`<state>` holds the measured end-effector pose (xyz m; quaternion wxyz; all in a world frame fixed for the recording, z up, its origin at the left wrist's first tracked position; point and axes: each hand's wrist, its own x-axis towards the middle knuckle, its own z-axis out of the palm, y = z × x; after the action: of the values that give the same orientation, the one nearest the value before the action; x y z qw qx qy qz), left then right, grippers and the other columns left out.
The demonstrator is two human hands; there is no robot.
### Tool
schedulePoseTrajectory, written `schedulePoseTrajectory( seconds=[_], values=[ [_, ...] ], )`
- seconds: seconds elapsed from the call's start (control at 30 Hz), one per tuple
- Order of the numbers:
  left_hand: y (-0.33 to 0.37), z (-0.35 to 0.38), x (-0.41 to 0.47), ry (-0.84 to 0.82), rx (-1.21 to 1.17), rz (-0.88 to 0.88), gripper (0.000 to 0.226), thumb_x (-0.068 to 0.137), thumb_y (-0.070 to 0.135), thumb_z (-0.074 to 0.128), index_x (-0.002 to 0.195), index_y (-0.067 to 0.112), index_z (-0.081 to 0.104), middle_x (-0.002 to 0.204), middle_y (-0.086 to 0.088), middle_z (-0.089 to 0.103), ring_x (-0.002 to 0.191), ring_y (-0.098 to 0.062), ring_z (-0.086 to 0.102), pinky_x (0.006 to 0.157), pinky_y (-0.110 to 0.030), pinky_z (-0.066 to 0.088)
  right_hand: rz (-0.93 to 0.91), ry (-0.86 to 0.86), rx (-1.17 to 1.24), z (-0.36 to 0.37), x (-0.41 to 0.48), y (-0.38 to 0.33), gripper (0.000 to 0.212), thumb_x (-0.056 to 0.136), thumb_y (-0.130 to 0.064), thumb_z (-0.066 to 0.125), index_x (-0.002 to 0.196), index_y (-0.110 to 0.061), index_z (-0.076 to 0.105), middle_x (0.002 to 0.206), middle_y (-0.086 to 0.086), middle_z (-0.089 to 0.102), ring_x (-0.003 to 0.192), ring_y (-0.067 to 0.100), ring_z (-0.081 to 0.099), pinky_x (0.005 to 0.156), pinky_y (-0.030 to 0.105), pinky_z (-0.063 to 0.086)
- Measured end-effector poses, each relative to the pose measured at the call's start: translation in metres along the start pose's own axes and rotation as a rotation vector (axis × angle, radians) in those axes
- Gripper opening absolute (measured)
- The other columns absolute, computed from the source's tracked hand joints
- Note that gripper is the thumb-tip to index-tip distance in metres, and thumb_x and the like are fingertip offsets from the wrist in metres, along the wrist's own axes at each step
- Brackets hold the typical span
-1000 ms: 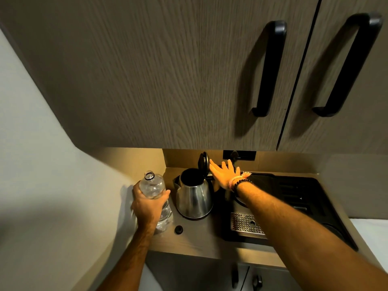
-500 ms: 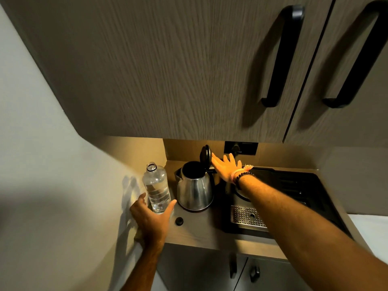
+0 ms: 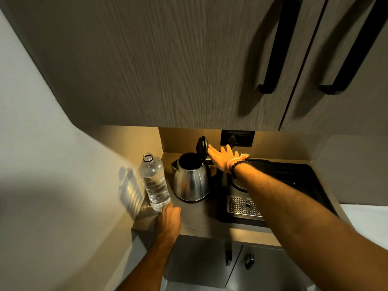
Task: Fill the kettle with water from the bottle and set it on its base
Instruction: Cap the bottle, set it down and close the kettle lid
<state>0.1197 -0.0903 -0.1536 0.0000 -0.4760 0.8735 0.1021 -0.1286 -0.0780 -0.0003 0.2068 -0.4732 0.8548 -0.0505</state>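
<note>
Hands: left hand (image 3: 169, 217) off the bottle, right hand (image 3: 222, 157) spread flat behind the kettle lid.

Kettle (image 3: 192, 179) stands on the surface (image 3: 201, 223), lid (image 3: 201, 145) upright, mouth open. Bottle (image 3: 155, 181), gripped a second ago, now stands uncapped just left of the kettle; left fingers curl at its foot, where the cap lay, holding nothing visible. Pouring apparently finished; closing the lid judged next.

The left hand (image 3: 169, 217) lies knuckles-up on the tabletop (image 3: 201, 219), hiding its fingertips and whatever is under the palm; the cap seen nowhere. The kettle (image 3: 192, 179) covers most of its base (image 3: 190, 200) and its handle. The right forearm hides part of the black tray (image 3: 294, 177). The cupboard handles (image 3: 273, 59) are cut off at the top edge.
</note>
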Motion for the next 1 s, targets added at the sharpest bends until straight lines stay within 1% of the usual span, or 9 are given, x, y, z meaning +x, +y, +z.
schedulePoseTrajectory(
  seconds=[0.1,0.17,0.27,0.37,0.47,0.53,0.7,0.87,1.0],
  values=[
    [-0.002,0.006,-0.002,0.005,0.073,0.015,0.031,0.097,0.021,0.051,0.121,0.004,0.062,0.124,-0.018,0.062,0.104,-0.026,0.061,0.084,-0.027,0.051,0.005,-0.010,0.010,0.001,0.001,0.000,0.071,0.088,-0.076,0.005,0.152,-0.046,0.000,0.167,0.007,0.003,0.153,0.031,-0.008,0.116,0.069,-0.008],
    [0.003,-0.006,-0.007,0.124,-0.013,-0.032,0.032,0.098,0.024,0.051,0.121,0.004,0.062,0.124,-0.018,0.063,0.096,-0.019,0.060,0.079,-0.020,0.049,0.007,-0.009,0.014,0.001,0.002,0.001,0.072,0.087,-0.077,0.005,0.152,-0.047,0.000,0.167,0.008,0.004,0.153,0.031,-0.008,0.116,0.069,-0.008],
    [0.017,-0.050,-0.012,0.386,-0.214,0.059,0.029,0.095,0.017,0.062,0.121,0.007,0.067,0.121,-0.011,0.066,0.111,-0.023,0.060,0.095,-0.030,0.048,-0.008,-0.005,0.012,0.003,0.003,0.002,0.075,0.086,-0.078,0.005,0.152,-0.045,-0.001,0.167,0.007,0.004,0.154,0.032,-0.007,0.116,0.069,-0.007],
    [0.030,-0.111,-0.021,0.684,-0.387,0.146,0.025,0.083,0.007,0.075,0.107,0.001,0.075,0.107,-0.015,0.073,0.098,-0.031,0.068,0.083,-0.038,0.057,-0.015,0.000,0.012,0.004,0.001,0.001,0.076,0.084,-0.080,0.004,0.152,-0.046,-0.001,0.167,0.006,0.004,0.154,0.031,-0.006,0.116,0.069,-0.007],
    [0.029,-0.164,-0.019,0.923,-0.413,0.125,0.022,0.083,0.012,0.077,0.103,0.003,0.077,0.102,-0.013,0.076,0.091,-0.023,0.070,0.078,-0.027,0.056,0.000,0.005,0.020,0.003,-0.002,0.000,0.075,0.084,-0.081,0.004,0.152,-0.048,0.001,0.167,0.005,0.005,0.154,0.030,-0.005,0.113,0.069,-0.011],
    [0.023,-0.190,-0.014,0.952,-0.480,0.059,0.022,0.085,0.015,0.075,0.104,0.004,0.077,0.104,-0.013,0.075,0.091,-0.022,0.070,0.081,-0.024,0.054,0.010,0.004,0.028,0.004,-0.004,0.000,0.075,0.084,-0.081,0.004,0.152,-0.047,0.001,0.167,0.005,0.006,0.154,0.030,-0.005,0.113,0.068,-0.011],
    [0.004,-0.203,0.001,0.844,-0.496,-0.114,0.029,0.089,0.027,0.073,0.109,0.006,0.075,0.108,-0.012,0.076,0.095,-0.025,0.071,0.085,-0.033,0.056,0.016,-0.003,0.048,0.003,-0.004,-0.001,0.077,0.083,-0.081,0.005,0.152,-0.047,0.002,0.167,0.004,0.006,0.154,0.031,-0.005,0.112,0.069,-0.013],
    [-0.006,-0.194,0.009,0.814,-0.531,-0.150,0.027,0.086,0.027,0.076,0.104,0.007,0.077,0.102,-0.011,0.077,0.087,-0.025,0.072,0.081,-0.032,0.055,0.016,-0.007,0.056,0.004,-0.002,0.001,0.081,0.081,-0.084,0.006,0.152,-0.045,0.002,0.167,0.004,0.006,0.153,0.033,-0.005,0.109,0.071,-0.015],
    [-0.006,-0.191,0.010,0.827,-0.573,-0.172,0.026,0.088,0.029,0.073,0.105,0.009,0.077,0.101,-0.009,0.078,0.088,-0.025,0.073,0.080,-0.030,0.052,0.011,-0.004,0.057,0.004,0.000,0.001,0.083,0.078,-0.086,0.004,0.151,-0.047,0.002,0.167,0.003,0.007,0.154,0.031,-0.005,0.110,0.070,-0.015]
  ],
)
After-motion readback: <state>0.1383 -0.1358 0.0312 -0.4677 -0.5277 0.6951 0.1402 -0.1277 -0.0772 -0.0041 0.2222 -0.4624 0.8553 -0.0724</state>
